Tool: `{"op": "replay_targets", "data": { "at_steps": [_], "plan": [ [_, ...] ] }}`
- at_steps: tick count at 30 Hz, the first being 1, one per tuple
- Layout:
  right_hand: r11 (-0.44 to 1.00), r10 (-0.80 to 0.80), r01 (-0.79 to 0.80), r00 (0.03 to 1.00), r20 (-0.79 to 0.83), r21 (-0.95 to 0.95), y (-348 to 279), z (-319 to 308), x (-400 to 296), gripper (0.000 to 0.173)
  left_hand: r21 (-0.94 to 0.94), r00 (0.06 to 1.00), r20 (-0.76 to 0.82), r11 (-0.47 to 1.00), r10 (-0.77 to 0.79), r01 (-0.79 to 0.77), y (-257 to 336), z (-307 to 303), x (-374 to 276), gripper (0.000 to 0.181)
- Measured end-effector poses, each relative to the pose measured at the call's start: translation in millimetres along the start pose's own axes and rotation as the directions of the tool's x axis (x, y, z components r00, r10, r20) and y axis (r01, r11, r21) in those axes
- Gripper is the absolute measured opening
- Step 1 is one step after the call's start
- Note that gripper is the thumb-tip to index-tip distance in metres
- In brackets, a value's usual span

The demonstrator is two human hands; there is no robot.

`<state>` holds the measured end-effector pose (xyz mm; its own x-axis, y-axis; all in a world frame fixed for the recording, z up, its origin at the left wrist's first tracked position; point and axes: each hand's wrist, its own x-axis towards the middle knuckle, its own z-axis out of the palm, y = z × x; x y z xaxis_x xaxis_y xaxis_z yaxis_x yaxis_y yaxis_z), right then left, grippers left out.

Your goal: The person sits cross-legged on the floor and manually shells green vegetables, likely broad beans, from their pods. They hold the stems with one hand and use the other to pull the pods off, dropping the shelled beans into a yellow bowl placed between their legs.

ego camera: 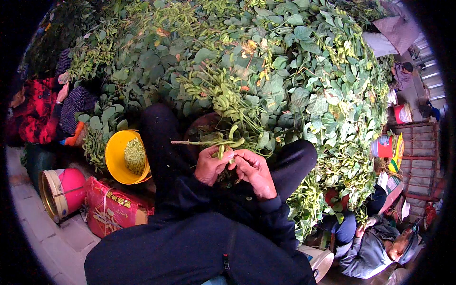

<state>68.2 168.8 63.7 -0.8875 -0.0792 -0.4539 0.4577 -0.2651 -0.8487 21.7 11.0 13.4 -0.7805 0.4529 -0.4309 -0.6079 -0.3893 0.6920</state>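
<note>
A bare soybean stalk [185,142] with a few green pods [237,142] at its right end lies across the top of my left hand [210,165], whose fingers grip it. My right hand [254,171] meets the left one over my lap, thumb and fingertips pinched on a small green pod [231,162]. The fingers partly cover that pod. Just beyond my hands, a bundle of pod-laden soybean stalks [228,99] rests on a great heap of leafy soybean plants [149,64]. Beside my left knee, a yellow bucket [115,156] holds shelled green beans [134,156].
To the left are a pink bucket [73,188] and a red printed bag [110,210]. A person in red and black [37,110] sits farther left; another in a grey jacket [370,253] handles plants at lower right. A white bucket [320,262] stands behind my right side.
</note>
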Motion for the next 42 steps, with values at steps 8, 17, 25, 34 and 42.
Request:
{"op": "replay_targets", "data": {
  "at_steps": [8, 17, 25, 34, 42],
  "plan": [
    [0.994, -0.096, 0.090, 0.991, -0.097, -0.065, 4.3, 3.7, 1.9, 0.014, -0.081, 0.999, -0.001, 0.995, 0.051, -0.051, -0.4, 0.0, 1.3, 0.021],
    [0.703, -0.507, 0.335, 0.855, -0.111, -0.628, 17.7, 16.9, 8.7, 0.008, -0.232, 0.998, 0.066, 0.973, 0.006, 0.010, -8.9, -9.4, 1.9, 0.024],
    [0.848, -0.473, 0.354, 0.840, -0.264, -0.394, 21.8, 3.0, 13.9, 0.013, -0.169, 0.997, 0.041, 0.983, -0.060, 0.066, -7.8, -9.4, 1.5, 0.026],
    [0.910, -0.354, 0.227, 0.861, -0.365, -0.347, 25.4, -17.7, 40.3, 0.012, -0.029, 0.994, 0.085, 0.997, -0.067, 0.070, -16.1, -15.9, 3.7, 0.026],
    [0.857, -0.481, 0.346, 0.803, -0.353, -0.382, 18.9, -6.1, 27.0, 0.015, 0.196, 0.995, 0.092, 0.980, -0.037, 0.018, -24.9, -20.8, 4.8, 0.033]
  ]
}}
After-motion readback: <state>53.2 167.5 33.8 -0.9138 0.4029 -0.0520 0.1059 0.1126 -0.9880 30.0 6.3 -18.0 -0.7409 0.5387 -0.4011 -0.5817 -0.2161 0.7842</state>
